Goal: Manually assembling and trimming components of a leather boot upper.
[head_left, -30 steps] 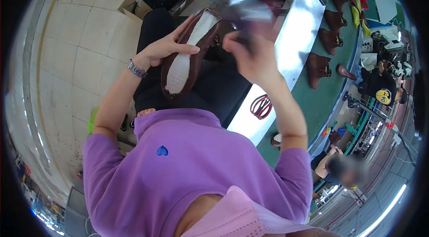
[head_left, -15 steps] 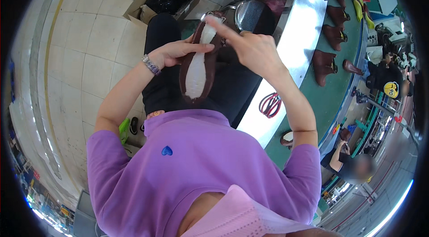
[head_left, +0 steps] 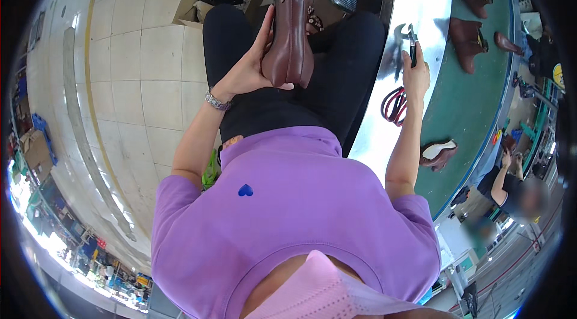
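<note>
Brown leather boot (head_left: 288,36): sits in the left hand (head_left: 252,72), above the black-clad lap (head_left: 336,96), narrow end pointing away from the purple shirt (head_left: 294,193), broad rounded end toward it. Lies well apart from the right hand (head_left: 416,77), off to its left.

Left hand: spreads wide round the lower left side of the boot, holding it, with 1 fingertip showing at the rounded end. Right hand: curls narrowly on a slim tool (head_left: 413,51), black-handled with a bright metal tip, over the metal strip (head_left: 372,144) of the surface (head_left: 475,96); cannot tell whether tip and strip touch.

Boot: shows smooth, glossy leather, 1 long seam down the middle, 1 small round stud near the top.

Near the right wrist: thin red-and-black loops (head_left: 393,107) on mirror-like metal. Farther right: brown boots (head_left: 467,39) and 1 white-soled shoe (head_left: 443,158) on flat green.
</note>
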`<act>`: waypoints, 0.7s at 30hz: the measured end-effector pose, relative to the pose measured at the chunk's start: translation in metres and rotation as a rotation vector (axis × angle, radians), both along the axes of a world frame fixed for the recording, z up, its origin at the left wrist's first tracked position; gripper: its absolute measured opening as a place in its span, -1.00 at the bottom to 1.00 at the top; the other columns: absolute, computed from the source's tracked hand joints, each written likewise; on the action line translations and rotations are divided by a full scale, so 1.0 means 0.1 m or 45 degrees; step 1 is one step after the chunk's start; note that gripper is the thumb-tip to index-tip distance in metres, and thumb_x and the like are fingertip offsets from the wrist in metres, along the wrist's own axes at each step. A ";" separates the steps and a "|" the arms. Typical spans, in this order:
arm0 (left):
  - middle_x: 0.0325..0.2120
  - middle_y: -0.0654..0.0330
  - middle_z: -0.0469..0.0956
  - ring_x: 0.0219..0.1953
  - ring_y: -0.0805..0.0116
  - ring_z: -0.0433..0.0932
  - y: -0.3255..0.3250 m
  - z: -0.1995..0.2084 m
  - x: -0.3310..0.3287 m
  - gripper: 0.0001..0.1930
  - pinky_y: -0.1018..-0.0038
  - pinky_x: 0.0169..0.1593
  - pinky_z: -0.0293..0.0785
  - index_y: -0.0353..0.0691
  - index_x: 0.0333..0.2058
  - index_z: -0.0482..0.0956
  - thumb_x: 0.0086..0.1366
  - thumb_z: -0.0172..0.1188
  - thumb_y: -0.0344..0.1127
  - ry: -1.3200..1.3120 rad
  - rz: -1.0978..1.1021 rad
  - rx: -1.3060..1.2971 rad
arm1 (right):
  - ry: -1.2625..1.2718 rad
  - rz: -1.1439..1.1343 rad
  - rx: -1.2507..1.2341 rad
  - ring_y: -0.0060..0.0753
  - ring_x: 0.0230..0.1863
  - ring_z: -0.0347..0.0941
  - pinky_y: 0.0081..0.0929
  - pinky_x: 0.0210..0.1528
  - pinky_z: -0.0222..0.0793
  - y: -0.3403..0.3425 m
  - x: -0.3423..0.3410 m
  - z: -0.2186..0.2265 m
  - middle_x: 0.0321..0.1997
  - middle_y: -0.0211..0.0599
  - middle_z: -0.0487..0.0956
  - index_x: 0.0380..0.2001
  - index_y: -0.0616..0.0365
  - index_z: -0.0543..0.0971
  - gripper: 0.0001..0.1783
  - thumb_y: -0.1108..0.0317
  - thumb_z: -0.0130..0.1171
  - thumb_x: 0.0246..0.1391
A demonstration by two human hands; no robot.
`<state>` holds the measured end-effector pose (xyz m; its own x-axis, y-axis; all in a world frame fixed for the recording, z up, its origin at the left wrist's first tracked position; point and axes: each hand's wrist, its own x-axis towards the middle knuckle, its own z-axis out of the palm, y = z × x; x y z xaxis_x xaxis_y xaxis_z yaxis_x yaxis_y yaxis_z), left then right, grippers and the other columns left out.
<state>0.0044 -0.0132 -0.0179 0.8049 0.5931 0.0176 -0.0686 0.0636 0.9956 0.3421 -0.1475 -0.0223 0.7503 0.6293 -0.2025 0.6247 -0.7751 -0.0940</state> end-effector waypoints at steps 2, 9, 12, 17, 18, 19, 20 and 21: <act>0.30 0.09 -0.14 0.28 0.27 0.05 -0.06 -0.03 -0.02 0.35 0.35 0.26 0.09 0.04 0.28 -0.52 -0.21 0.50 -0.37 0.034 -0.040 -0.042 | -0.059 0.023 0.033 -0.02 -0.11 0.43 -0.22 -0.12 0.34 -0.09 -0.01 -0.13 -0.14 0.00 0.47 0.15 -0.13 0.35 -0.51 0.14 0.04 0.12; 0.32 0.08 -0.23 0.33 0.29 -0.10 -0.19 -0.24 -0.12 0.34 0.35 0.30 -0.03 0.04 0.27 -0.56 -0.19 0.47 -0.44 0.086 -0.161 -0.044 | 0.576 0.593 0.813 -0.19 0.15 0.26 -0.31 0.14 0.20 0.08 -0.66 0.14 0.11 -0.21 0.35 0.08 -0.02 0.43 -0.53 0.28 0.15 0.06; 0.32 0.09 -0.24 0.33 0.29 -0.12 -0.26 -0.31 -0.13 0.35 0.33 0.32 -0.12 0.07 0.27 -0.56 -0.21 0.46 -0.46 0.103 -0.196 -0.087 | 1.535 0.556 0.700 -0.27 0.15 0.23 -0.34 0.10 0.24 0.15 -1.18 0.27 0.21 -0.20 0.26 0.28 0.03 0.09 -0.16 0.25 0.26 -0.05; 0.31 0.09 -0.19 0.34 0.26 -0.13 -0.20 -0.25 -0.23 0.25 0.38 0.32 -0.13 0.07 0.30 -0.44 -0.13 0.45 -0.32 -0.158 -0.309 -0.685 | 1.848 0.454 0.514 -0.18 0.18 0.22 -0.30 0.09 0.35 0.12 -1.64 0.37 0.19 -0.04 0.23 0.28 0.11 0.04 -0.03 0.22 0.36 -0.15; 0.20 0.08 0.08 0.25 0.30 0.07 -0.24 -0.24 -0.20 -0.06 0.43 0.25 0.01 -0.02 0.28 -0.14 0.06 0.32 -0.13 -0.034 -0.135 -0.697 | 1.828 0.432 0.522 -0.15 0.18 0.22 -0.29 0.08 0.37 0.12 -1.65 0.39 0.18 -0.02 0.23 0.27 0.11 0.06 -0.03 0.21 0.37 -0.17; 0.20 0.08 0.08 0.25 0.30 0.07 -0.29 -0.15 -0.13 -0.06 0.43 0.25 0.01 -0.02 0.28 -0.14 0.06 0.32 -0.13 -0.034 -0.122 -0.710 | 1.836 0.431 0.504 -0.15 0.18 0.22 -0.29 0.08 0.37 0.12 -1.65 0.42 0.18 -0.02 0.23 0.27 0.11 0.06 -0.03 0.21 0.37 -0.17; 0.09 0.11 0.19 0.15 0.36 0.16 -0.31 -0.08 -0.05 -0.23 0.46 0.19 0.10 -0.06 0.20 -0.01 0.12 0.25 -0.08 0.035 0.046 -0.748 | 1.872 0.388 0.476 -0.17 0.20 0.21 -0.27 0.09 0.36 0.16 -1.63 0.42 0.18 -0.05 0.24 0.26 0.10 0.05 -0.04 0.26 0.37 -0.17; -0.02 0.14 0.29 0.05 0.42 0.26 -0.36 -0.04 0.03 -0.37 0.48 0.12 0.18 -0.10 0.12 0.12 0.18 0.18 -0.03 0.104 0.213 -0.783 | 1.907 0.343 0.449 -0.19 0.21 0.20 -0.26 0.10 0.34 0.20 -1.62 0.43 0.17 -0.08 0.25 0.26 0.09 0.05 -0.04 0.31 0.37 -0.16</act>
